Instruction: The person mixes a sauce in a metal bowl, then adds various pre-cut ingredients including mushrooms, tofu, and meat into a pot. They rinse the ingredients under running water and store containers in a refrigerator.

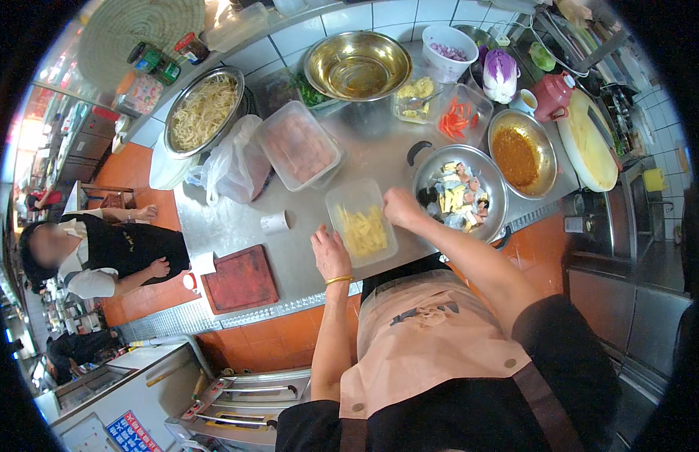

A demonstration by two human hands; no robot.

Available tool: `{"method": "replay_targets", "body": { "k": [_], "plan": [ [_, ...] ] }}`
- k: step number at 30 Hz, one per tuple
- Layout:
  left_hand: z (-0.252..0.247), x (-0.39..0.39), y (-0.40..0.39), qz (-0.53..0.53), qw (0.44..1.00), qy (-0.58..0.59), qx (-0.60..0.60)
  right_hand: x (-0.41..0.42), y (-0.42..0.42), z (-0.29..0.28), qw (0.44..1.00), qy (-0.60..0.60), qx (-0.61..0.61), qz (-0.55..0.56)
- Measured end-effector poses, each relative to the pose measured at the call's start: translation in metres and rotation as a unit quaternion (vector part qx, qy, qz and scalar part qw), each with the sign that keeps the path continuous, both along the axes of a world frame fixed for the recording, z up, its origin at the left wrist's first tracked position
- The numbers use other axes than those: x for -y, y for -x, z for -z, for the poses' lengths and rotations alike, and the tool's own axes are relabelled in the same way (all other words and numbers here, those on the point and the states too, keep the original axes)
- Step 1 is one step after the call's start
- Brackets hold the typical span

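A clear plastic container [363, 223] of pale yellow cut pieces stands on the steel table [304, 237] before me. At its left edge is my left hand [331, 253], wearing a gold-coloured bangle on the wrist; its fingers are slightly apart and hold nothing that I can see. My right hand [402, 208] is curled at the container's upper right rim, and whether it grips the rim is unclear. Just right of that hand, a two-handled metal pan [499, 195] holds mixed cut food in yellow, pink, white and black. A small printed paper [274, 222] lies left of the container.
A red cutting board [240, 279] lies near the front left edge. Behind are a lidded container [298, 146], a plastic bag [236, 164], a bowl of bean sprouts [202, 113] and a large metal bowl [358, 65]. A bowl of brown sauce [518, 155] stands right. Another person [129, 248] stands left.
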State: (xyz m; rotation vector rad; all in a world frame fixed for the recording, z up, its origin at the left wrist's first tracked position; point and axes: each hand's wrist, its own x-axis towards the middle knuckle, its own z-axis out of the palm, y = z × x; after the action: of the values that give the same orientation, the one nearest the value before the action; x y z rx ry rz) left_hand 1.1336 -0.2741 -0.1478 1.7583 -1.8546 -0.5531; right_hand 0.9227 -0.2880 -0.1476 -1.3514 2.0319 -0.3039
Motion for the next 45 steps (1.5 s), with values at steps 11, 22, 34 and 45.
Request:
{"method": "replay_targets", "body": {
  "k": [11, 22, 34, 45],
  "plan": [
    [0.042, -0.014, 0.004, -0.038, 0.994, -0.105, -0.006, -0.002, -0.014, 0.036, 0.997, 0.071, -0.003, 0.018],
    [-0.016, -0.048, 0.115, 0.236, 0.925, -0.225, -0.196, -0.114, 0.089, -0.109, 0.973, 0.216, -0.012, 0.084],
    [0.041, -0.077, 0.131, -0.021, 0.799, -0.468, -0.377, -0.422, 0.271, -0.045, 0.921, -0.012, -0.051, 0.387],
    [-0.090, -0.113, 0.311, -0.029, 0.825, -0.468, -0.317, -0.695, 0.471, -0.011, 0.699, 0.020, 0.135, 0.702]
  ]
}}
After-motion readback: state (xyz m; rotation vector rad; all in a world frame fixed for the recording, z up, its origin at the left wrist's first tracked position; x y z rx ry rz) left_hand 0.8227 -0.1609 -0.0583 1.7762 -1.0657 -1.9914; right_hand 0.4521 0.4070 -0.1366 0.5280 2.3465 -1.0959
